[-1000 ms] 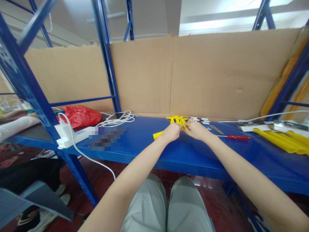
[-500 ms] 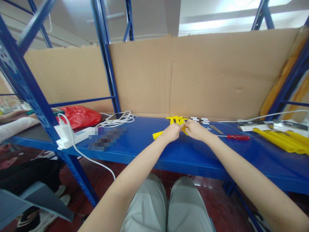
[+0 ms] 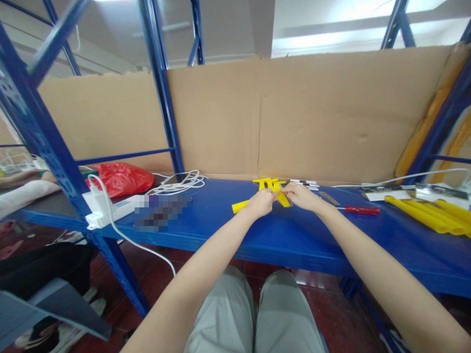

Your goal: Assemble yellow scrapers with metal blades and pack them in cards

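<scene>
My left hand (image 3: 259, 204) is closed around a yellow plastic handle (image 3: 240, 206), whose rounded end sticks out on the left. My right hand (image 3: 300, 196) meets it from the other side, its fingers pinched together near the left fingertips; what they pinch is too small to make out. Just below the right fingertips a yellow handle-like part (image 3: 283, 199) slants down; I cannot tell whether it joins the held one. Right behind my hands lie yellow T-shaped pieces (image 3: 268, 182), partly covered by the fingers.
Right of my hands lie a flat metal strip (image 3: 329, 198), black-and-white sticks (image 3: 308, 183) and a red-handled screwdriver (image 3: 361, 210). Yellow tubes (image 3: 419, 214) lie far right. A white power strip (image 3: 127, 206), coiled cable (image 3: 186, 183) and red bag (image 3: 124, 178) are left. Cardboard (image 3: 312, 117) stands behind.
My right hand has shifted slightly right, its fingers extending more toward the left hand. More of the slanting yellow part shows between the hands. My left hand stays nearly in place.
</scene>
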{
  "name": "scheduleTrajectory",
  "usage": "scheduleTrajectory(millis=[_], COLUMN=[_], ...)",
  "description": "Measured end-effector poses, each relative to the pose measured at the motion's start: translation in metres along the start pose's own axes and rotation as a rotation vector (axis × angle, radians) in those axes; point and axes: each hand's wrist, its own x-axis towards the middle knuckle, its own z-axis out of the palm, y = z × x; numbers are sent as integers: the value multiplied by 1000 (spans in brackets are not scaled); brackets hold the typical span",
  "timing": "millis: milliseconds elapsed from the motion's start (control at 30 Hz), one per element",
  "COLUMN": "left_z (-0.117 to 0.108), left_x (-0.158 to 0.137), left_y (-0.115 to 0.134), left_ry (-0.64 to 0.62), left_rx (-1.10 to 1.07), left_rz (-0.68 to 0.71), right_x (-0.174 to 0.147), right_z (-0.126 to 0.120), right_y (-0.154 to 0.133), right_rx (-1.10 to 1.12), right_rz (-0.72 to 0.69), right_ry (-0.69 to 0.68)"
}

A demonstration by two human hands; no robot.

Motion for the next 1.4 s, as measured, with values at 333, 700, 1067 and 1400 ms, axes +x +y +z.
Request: scheduleTrajectory(millis=[333,700,1067,1400], left_z=[9,5,2,3], left_x=[4,-1,0,-1], left_y=[-6,-6,-4,-7], left_ry=[142,65,55,77], left_rx=[-26,24,-6,13], left_rz=[41,45,19,-15], right_x=[-14,-15,-15,-13], right_z=[-1,8,4,9], right_y=[4,6,-6,-18], right_rx=[944,1169,1229,1182], right_rz=[529,511,599,557], right_ry=[-83,-106,-132,-155])
